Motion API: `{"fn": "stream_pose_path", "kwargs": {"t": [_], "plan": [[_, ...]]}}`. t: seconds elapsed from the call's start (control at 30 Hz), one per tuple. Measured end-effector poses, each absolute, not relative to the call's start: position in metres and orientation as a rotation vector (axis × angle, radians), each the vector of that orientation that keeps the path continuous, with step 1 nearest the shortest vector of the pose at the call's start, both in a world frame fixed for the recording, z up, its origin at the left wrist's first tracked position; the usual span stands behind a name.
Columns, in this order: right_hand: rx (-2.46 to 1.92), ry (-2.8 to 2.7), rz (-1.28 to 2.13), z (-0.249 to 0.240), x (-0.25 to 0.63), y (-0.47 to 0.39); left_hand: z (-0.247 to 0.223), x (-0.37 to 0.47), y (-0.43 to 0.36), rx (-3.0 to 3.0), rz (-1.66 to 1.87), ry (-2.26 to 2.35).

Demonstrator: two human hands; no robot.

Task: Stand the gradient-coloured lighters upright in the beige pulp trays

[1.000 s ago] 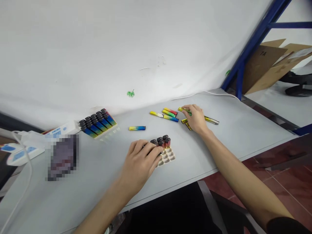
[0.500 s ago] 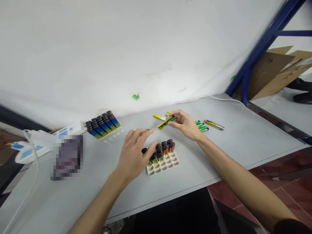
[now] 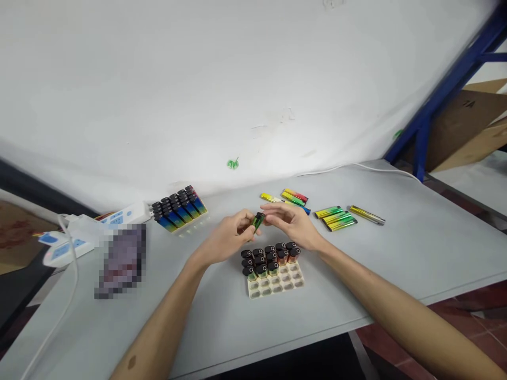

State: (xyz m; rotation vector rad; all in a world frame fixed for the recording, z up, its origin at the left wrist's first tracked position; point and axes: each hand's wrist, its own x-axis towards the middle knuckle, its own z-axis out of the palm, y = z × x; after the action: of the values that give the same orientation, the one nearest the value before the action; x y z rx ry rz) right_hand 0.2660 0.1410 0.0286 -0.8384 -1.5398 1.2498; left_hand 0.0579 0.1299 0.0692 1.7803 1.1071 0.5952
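Note:
My left hand is closed around a slim green stick with a black end, which looks like a disposable vape. It is held tilted above the table. Beside its black end is my right hand, fingers stretched out and a little apart, the tips at or touching the stick. Just below the hands stands a white tray with several black-capped sticks upright in its back rows. The front slots show bare. Shiny yellow-green sticks lie flat to the right of my right hand.
Another tray of blue-yellow black-capped sticks stands at the back left by power strips. A blurred dark item lies nearby. More coloured sticks and a lone yellow one lie near the wall. A white cable runs behind.
The green stick has moved left and down from my right hand into my left, which has closed on it. Both hands have come together. The camera view has shifted slightly.

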Motion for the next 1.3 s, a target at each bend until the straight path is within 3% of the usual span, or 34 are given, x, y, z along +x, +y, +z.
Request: {"fn": "stream_pose_path", "kwargs": {"t": [0.37, 0.57, 1.3], "plan": [[-1.294, -1.721, 0.865, 0.008, 0.287, 0.143, 0.020, 0.050, 0.138, 1.249, 1.025, 1.141], [-1.308, -1.849, 0.791, 0.005, 0.283, 0.142, 0.014, 0.049, 0.141, 1.058, 1.184, 1.148], [-1.276, -1.966, 0.737, 0.001, 0.287, 0.143, 0.016, 0.051, 0.147, 0.860, 1.230, 1.104]]}}
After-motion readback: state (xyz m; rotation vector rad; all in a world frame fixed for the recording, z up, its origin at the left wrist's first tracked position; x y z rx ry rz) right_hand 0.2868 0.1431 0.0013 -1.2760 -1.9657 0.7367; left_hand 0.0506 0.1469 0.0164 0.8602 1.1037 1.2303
